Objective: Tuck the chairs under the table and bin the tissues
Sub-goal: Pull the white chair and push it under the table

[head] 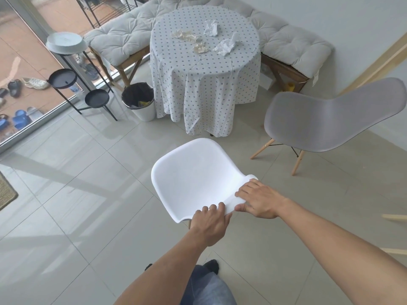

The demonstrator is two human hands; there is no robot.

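A white plastic chair (pixel 193 179) stands on the tiled floor a short way in front of the round table (pixel 204 69), which is draped in a dotted cloth. My left hand (pixel 210 223) and my right hand (pixel 257 200) both grip the top edge of its backrest. A grey chair (pixel 319 119) with wooden legs stands to the right, apart from the table. Several crumpled tissues (pixel 225 46) lie on the tabletop. A white bin (pixel 139 101) with a black liner sits on the floor at the table's left side.
Cushioned wooden benches (pixel 119 38) wrap round behind the table. A black metal plant stand (pixel 66 78) with round trays stands left of the bin, by the glass door. A woven mat (pixel 6 192) lies at the far left edge.
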